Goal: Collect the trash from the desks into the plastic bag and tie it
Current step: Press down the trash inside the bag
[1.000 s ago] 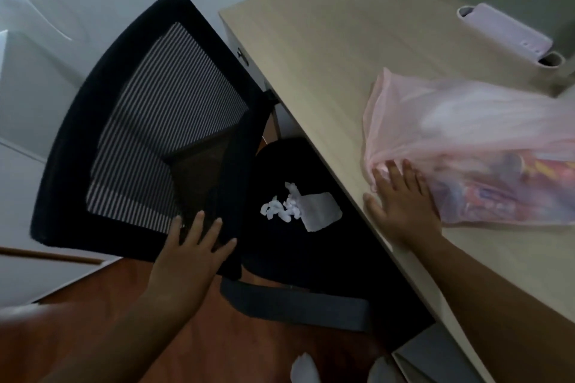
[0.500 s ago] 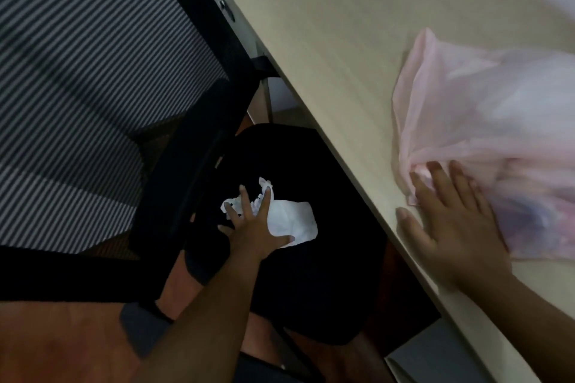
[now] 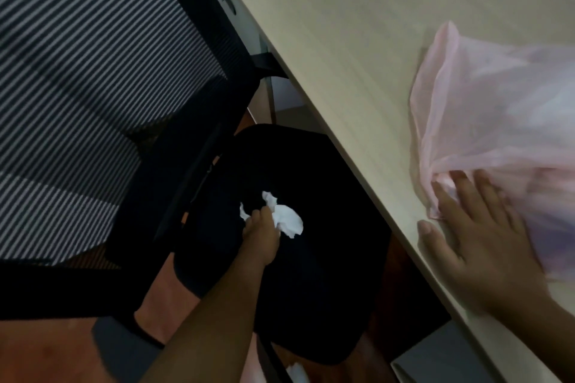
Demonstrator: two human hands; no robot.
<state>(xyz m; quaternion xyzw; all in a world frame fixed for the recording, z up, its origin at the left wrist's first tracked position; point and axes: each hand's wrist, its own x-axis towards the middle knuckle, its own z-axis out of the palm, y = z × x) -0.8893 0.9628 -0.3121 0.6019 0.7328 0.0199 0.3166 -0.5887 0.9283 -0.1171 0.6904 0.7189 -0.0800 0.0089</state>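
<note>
Crumpled white tissue (image 3: 286, 219) on the black chair seat (image 3: 311, 274) is clutched by the left hand (image 3: 259, 238); the right hand (image 3: 476, 236), fingers spread, presses the pink plastic bag (image 3: 497, 121) on the desk (image 3: 342, 40).

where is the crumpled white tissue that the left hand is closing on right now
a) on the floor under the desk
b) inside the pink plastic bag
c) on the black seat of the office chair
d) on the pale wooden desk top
c: the left hand has its grip on the crumpled white tissue, which lies on the black seat of the office chair, below the edge of the pale wooden desk and apart from the translucent pink plastic bag.
</note>
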